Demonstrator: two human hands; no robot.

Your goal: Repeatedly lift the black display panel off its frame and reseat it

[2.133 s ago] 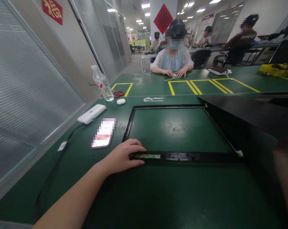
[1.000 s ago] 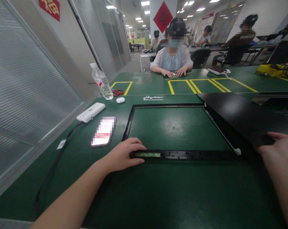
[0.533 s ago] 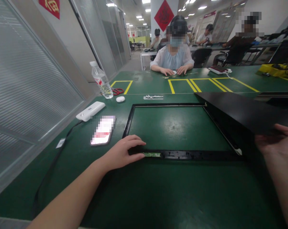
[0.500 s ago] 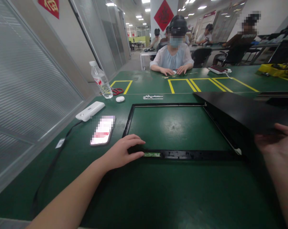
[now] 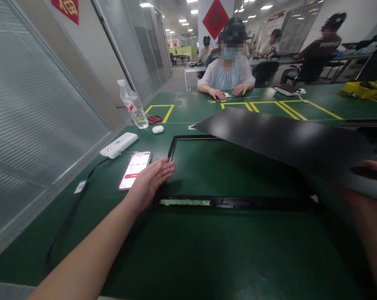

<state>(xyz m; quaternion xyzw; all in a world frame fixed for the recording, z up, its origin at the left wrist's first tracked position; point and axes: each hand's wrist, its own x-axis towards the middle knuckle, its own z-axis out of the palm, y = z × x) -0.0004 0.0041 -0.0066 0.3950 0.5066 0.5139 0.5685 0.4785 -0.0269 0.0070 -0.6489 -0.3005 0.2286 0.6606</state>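
Note:
A thin black rectangular panel (image 5: 282, 135) is tilted above the right part of a black rectangular frame (image 5: 257, 203) on the green table. My right hand (image 5: 360, 204) grips the panel at its near right edge; blur and the panel hide part of its fingers. My left hand (image 5: 152, 179) is at the frame's left side, fingers stretched out and holding nothing. Whether it touches the frame I cannot tell. A narrow green circuit board (image 5: 185, 202) lies in the left half of the frame's near bar. The panel covers the frame's far right corner.
Left of the frame lie a lit phone (image 5: 129, 176), a white power bank (image 5: 119, 145) with a dark strap, and a small white case (image 5: 158, 129). Behind them are a water bottle (image 5: 135, 106) and red-handled scissors (image 5: 155, 119). A person (image 5: 227, 73) sits across the table.
The panel has moved left with my right hand, from beside the frame to over its right part. My left hand has drawn back left from the near bar, uncovering more circuit board.

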